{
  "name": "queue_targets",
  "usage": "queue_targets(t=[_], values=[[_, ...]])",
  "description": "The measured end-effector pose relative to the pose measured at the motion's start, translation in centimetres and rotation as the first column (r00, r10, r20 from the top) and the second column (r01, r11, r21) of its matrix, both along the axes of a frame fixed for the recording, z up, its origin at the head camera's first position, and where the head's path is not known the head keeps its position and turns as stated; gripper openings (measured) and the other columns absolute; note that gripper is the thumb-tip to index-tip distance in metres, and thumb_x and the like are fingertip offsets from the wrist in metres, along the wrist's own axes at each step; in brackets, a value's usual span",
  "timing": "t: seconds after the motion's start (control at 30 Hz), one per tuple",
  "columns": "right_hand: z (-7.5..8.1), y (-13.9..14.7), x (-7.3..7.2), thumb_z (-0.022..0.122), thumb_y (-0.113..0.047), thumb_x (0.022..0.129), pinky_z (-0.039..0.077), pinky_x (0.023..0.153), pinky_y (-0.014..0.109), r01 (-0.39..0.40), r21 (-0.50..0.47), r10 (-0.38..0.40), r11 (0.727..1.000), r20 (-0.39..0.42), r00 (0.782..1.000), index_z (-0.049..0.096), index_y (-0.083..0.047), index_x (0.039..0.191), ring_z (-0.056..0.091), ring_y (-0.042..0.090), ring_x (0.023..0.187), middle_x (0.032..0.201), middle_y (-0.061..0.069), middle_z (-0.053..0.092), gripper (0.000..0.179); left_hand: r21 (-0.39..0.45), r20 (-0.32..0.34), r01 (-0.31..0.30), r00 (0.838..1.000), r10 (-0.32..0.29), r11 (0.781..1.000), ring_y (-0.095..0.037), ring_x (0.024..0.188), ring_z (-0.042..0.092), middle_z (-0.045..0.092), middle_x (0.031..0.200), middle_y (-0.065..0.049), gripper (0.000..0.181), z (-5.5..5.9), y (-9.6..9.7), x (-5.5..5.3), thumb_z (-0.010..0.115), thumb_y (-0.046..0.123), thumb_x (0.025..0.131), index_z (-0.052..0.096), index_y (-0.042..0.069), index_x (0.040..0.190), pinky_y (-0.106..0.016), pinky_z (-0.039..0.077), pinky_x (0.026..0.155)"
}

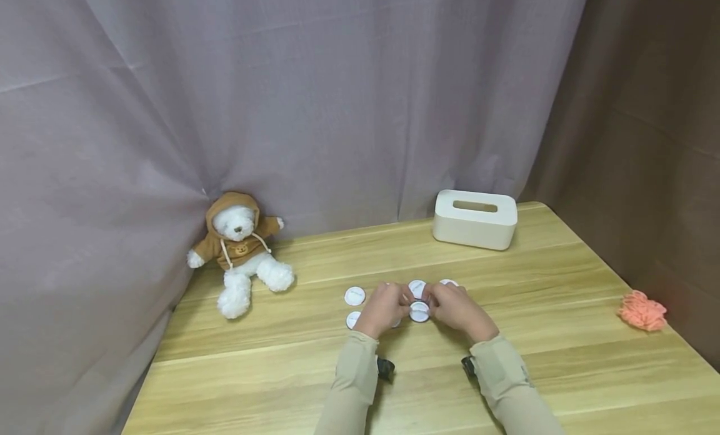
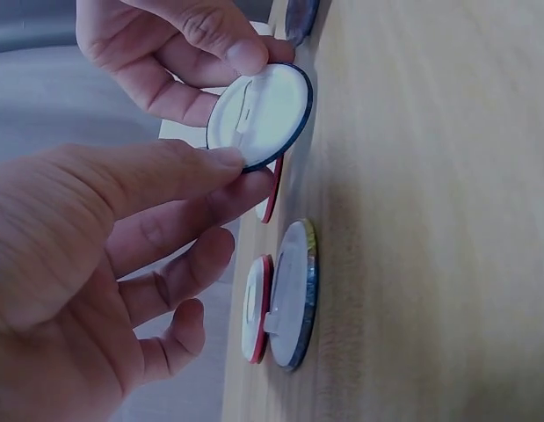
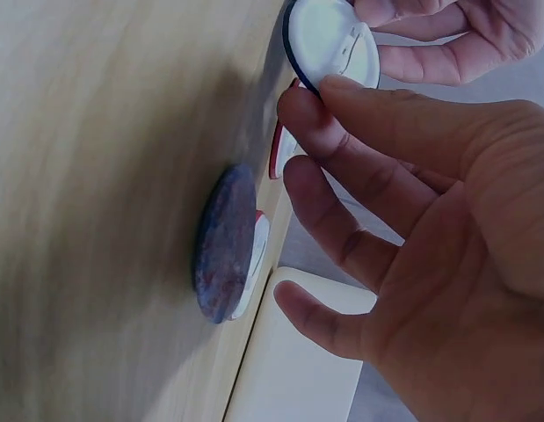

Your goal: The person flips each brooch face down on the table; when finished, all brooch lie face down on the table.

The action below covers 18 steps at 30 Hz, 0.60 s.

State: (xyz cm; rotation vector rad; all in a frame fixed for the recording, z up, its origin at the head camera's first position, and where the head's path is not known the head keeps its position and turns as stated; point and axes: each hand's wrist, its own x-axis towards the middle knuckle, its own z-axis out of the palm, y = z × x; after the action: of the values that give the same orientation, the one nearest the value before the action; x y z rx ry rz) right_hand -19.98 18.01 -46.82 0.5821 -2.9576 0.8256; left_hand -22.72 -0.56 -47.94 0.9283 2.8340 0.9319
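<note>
A round pin-back button badge (image 1: pixel 419 311) is tilted up off the table, its white back and safety pin showing in the left wrist view. My left hand (image 1: pixel 385 309) pinches one edge of this badge (image 2: pixel 263 114) between thumb and forefinger. On the opposite edge, my right hand (image 1: pixel 458 310) grips it with thumb and fingertips. Just behind it lies another badge (image 1: pixel 417 289). Near the left hand are more badges (image 1: pixel 354 295), one partly covered by that hand. Beside the right hand, the right wrist view shows a badge with a dark, patterned face (image 3: pixel 226 246).
On the wooden table (image 1: pixel 270 372), a white teddy bear (image 1: pixel 239 247) in a brown hoodie sits at the back left. A cream tissue box (image 1: pixel 475 221) stands at the back right. A pink yarn-like bundle (image 1: pixel 642 310) lies by the right edge. Grey curtain (image 1: pixel 315 110) hangs behind.
</note>
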Motion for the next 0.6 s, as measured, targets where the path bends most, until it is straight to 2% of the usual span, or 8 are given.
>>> queue_targets(t=[0.13, 0.37, 0.6], values=[[-0.3, 0.0, -0.1, 0.069, 0.005, 0.072, 0.038, 0.066, 0.038, -0.001, 0.004, 0.001, 1.000, -0.015, 1.000, 0.065, -0.009, 0.083, 0.046, 0.011, 0.064, 0.062, -0.011, 0.050, 0.018, 0.001, 0.018, 0.002, 1.000, -0.002, 1.000, -0.002, 0.056, 0.051, 0.070, 0.064, 0.006, 0.015, -0.2, 0.2, -0.1, 0.075, -0.002, 0.078, 0.075, 0.010, 0.088, -0.017, 0.042, 0.055], [-0.8, -0.3, 0.0, 0.078, 0.001, 0.064, 0.040, 0.065, 0.039, -0.019, 0.014, 0.020, 1.000, -0.096, 0.995, 0.065, -0.009, 0.081, 0.049, 0.012, 0.063, 0.061, -0.011, 0.052, 0.024, -0.087, -0.062, 0.006, 0.998, -0.011, 0.996, -0.007, 0.076, 0.061, 0.072, 0.078, 0.009, 0.010, -0.5, 0.7, -0.1, 0.082, 0.002, 0.072, 0.077, 0.011, 0.077, -0.019, 0.046, 0.073], [-1.1, -0.4, -0.1, 0.084, -0.002, 0.062, 0.040, 0.068, 0.044, 0.011, 0.055, -0.007, 0.998, -0.071, 0.997, 0.067, -0.012, 0.079, 0.051, 0.014, 0.067, 0.063, -0.011, 0.055, 0.026, -0.105, 0.004, -0.005, 1.000, 0.006, 0.995, -0.004, 0.062, 0.049, 0.057, 0.056, 0.013, 0.025, -0.6, 0.9, 0.1, 0.085, 0.004, 0.070, 0.075, 0.010, 0.092, -0.018, 0.040, 0.060]])
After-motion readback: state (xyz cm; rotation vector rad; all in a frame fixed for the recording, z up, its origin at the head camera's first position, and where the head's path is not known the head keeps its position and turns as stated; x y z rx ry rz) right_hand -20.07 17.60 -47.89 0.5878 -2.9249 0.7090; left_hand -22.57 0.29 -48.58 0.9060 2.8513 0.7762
